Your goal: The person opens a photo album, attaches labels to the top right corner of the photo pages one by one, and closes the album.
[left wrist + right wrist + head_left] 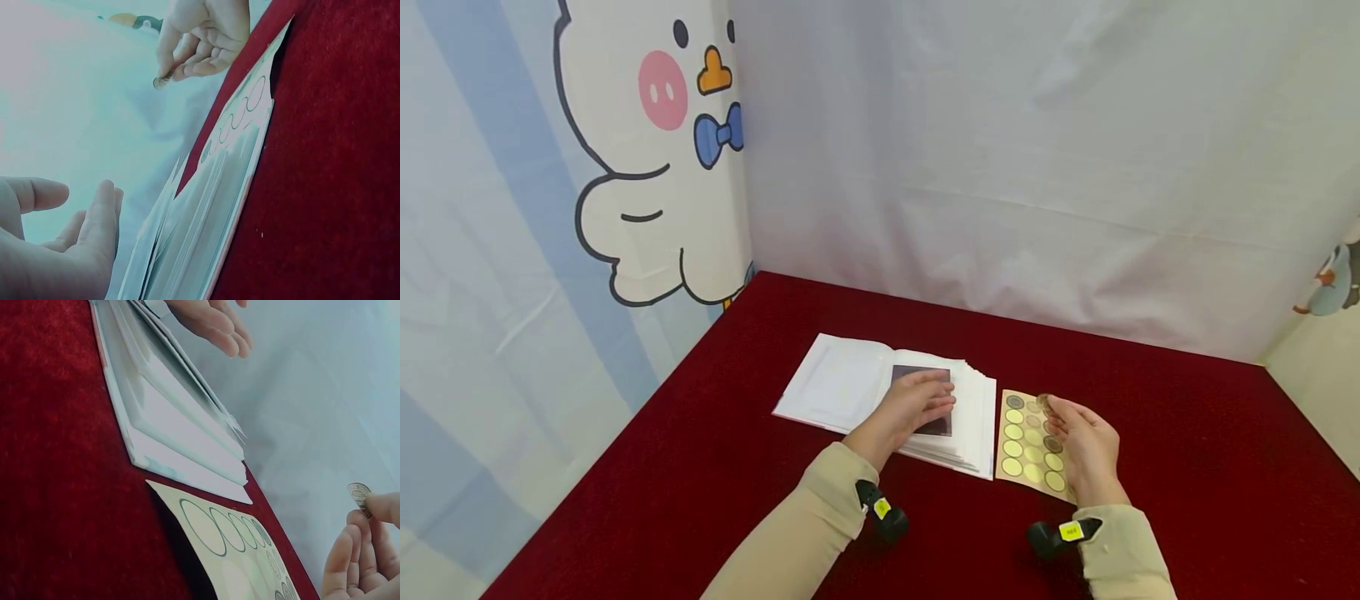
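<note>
your right hand [1088, 446] pinches a sticker [358, 492], lower right | left hand [913, 407] loose over album [838, 385] | looks peeled; next probably needs careful aim

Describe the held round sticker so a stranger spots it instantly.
On the red table, find the tan sheet right of the open album. The nearby right hand pinches the small, patterned round sticker. Unlike the circles on the sheet, it's held up.

The dark picture [938, 426] and sticker sheet [1024, 450] are partly hidden.
</note>
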Tool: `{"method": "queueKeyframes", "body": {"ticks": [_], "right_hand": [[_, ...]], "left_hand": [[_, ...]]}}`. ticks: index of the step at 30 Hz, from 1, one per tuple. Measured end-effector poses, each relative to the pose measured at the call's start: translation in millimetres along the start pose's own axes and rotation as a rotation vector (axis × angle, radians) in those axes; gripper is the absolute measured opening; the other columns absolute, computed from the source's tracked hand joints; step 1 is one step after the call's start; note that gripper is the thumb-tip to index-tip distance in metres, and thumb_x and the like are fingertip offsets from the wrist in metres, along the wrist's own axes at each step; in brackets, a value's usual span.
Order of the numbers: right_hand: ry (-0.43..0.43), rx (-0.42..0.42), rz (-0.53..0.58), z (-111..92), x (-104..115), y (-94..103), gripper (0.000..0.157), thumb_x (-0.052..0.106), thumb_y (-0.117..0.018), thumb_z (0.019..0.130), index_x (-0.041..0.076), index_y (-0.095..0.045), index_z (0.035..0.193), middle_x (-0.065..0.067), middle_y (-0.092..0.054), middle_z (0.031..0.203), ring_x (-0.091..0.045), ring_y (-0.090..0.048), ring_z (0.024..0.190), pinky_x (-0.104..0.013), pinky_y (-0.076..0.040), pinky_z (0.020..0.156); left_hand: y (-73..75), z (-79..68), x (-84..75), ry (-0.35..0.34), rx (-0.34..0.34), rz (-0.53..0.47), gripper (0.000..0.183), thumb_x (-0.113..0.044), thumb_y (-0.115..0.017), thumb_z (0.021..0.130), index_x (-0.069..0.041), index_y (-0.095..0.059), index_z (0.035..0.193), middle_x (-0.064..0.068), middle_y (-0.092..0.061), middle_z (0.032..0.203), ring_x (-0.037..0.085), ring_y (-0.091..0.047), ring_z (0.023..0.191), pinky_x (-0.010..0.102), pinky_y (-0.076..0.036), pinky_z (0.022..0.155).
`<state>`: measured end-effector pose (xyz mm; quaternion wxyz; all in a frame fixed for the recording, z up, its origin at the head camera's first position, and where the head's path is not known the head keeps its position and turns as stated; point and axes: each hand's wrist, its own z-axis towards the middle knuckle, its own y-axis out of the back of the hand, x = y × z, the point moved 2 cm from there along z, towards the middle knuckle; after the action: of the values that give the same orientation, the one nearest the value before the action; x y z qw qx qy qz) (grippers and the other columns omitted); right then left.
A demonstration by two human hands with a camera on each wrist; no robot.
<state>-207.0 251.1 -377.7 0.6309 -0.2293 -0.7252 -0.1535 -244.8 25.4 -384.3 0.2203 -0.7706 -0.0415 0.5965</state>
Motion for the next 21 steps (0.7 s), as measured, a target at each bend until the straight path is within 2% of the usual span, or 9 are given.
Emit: {"method": "queueKeyframes", "body": {"ticks": [4, 13, 17, 21], "right_hand": [[-0.003, 0.009, 0.005, 0, 0, -1.8, 0.009, 0.018, -0.07, 0.084, 0.019, -0.071, 0.075, 0.009, -0.064, 0.074, -0.01, -0.061, 0.076, -0.02, -0.051, 0.073], [-0.027, 0.036, -0.039, -1, 0, -4.1, 0.015, 0.021, -0.07, 0.084, 0.025, -0.068, 0.07, 0.009, -0.062, 0.076, -0.013, -0.057, 0.087, -0.022, -0.048, 0.08], [-0.028, 0.06, -0.016, -2, 0, -5.6, 0.019, 0.017, -0.068, 0.085, 0.025, -0.068, 0.068, 0.009, -0.062, 0.074, -0.009, -0.057, 0.081, -0.02, -0.049, 0.077], [-0.036, 0.073, 0.018, -2, 0, -8.3, 0.019, 0.014, -0.069, 0.085, 0.023, -0.069, 0.068, 0.008, -0.063, 0.073, -0.007, -0.058, 0.076, -0.019, -0.049, 0.074]], "left_hand": [[1.1, 0.7, 0.6, 0.003, -0.013, -0.014, 0.039, 0.0, -0.049, 0.093, 0.004, -0.048, 0.131, 0.023, -0.053, 0.125, 0.032, -0.056, 0.109, 0.03, -0.05, 0.085], [9.0, -0.8, -0.7, -0.015, -0.028, 0.019, 0.037, -0.003, -0.05, 0.094, 0.004, -0.049, 0.131, 0.022, -0.053, 0.124, 0.029, -0.057, 0.107, 0.03, -0.05, 0.085], [14.8, -1.6, -2.4, -0.03, -0.039, 0.035, 0.037, -0.003, -0.051, 0.094, 0.005, -0.049, 0.13, 0.022, -0.055, 0.12, 0.022, -0.06, 0.096, 0.029, -0.05, 0.083], [20.3, -1.7, -3.2, -0.054, -0.063, 0.071, 0.038, -0.002, -0.052, 0.092, 0.006, -0.049, 0.129, 0.023, -0.055, 0.118, 0.014, -0.057, 0.085, 0.027, -0.05, 0.082]]}}
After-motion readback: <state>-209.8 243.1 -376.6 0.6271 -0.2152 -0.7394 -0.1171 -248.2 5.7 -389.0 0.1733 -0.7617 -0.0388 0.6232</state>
